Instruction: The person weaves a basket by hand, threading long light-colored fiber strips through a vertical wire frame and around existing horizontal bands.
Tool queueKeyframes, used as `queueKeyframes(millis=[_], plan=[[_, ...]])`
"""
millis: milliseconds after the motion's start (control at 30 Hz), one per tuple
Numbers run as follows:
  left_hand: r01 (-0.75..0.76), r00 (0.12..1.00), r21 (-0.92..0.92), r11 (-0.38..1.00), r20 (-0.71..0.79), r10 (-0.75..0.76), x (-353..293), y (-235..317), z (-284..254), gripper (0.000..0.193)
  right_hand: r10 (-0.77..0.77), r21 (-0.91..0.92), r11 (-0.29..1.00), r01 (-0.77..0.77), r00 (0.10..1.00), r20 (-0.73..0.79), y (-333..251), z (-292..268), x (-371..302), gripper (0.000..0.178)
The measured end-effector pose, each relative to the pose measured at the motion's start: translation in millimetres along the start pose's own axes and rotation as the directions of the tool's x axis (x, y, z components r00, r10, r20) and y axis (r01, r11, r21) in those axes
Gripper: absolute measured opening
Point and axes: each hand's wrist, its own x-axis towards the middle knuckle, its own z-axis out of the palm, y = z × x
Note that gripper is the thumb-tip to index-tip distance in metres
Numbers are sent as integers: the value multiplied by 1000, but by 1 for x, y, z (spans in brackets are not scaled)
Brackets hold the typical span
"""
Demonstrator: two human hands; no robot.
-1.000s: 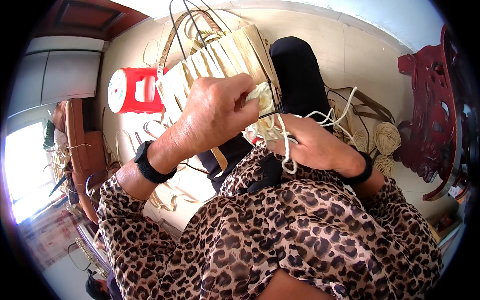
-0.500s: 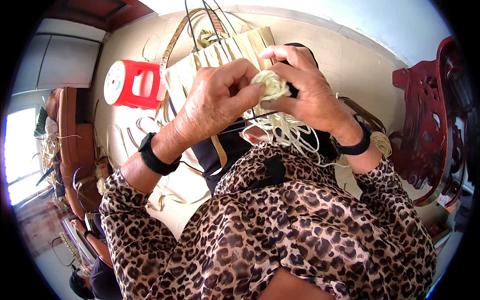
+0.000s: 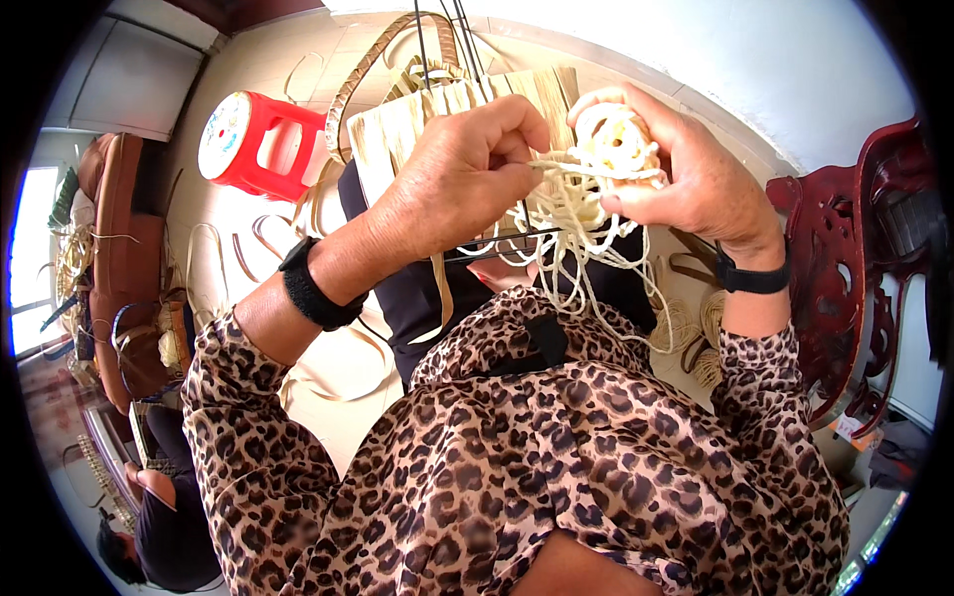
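Note:
My right hand is curled round a small coil of cream cord, fingers behind it and thumb at its lower edge. From the coil a tangle of loose loops hangs down over my lap. My left hand pinches a strand of the same cord, which runs taut across to the coil. Just behind both hands a pale woven bag rests with a braided brown handle arching from it. Thin black rods rise by the bag, and others cross below my hands.
A red stool stands at the left. Flat strips curl over the pale floor. Balls of cord lie at my right, beside a carved dark-red wooden chair. Another person sits at the lower left, near a brown sofa.
My hands have drawn apart: the right one moved right with the coil, and the left one now pulls a strand taut. The loose loops hang more spread out.

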Motion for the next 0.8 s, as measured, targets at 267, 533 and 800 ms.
queueKeyframes(millis=[267,533,800], plan=[[-78,996,-25,997,-47,77,5,-2,7,5,109,682,729,-63,994,-24,34,2,-5,77],[-129,988,-45,991,-86,124,9,2,8,5,-58,768,614,184,980,-189,17,1,13,20],[-146,987,-26,989,-76,144,15,6,6,6,-491,-288,865,411,572,-657,-61,-30,-16,23]])
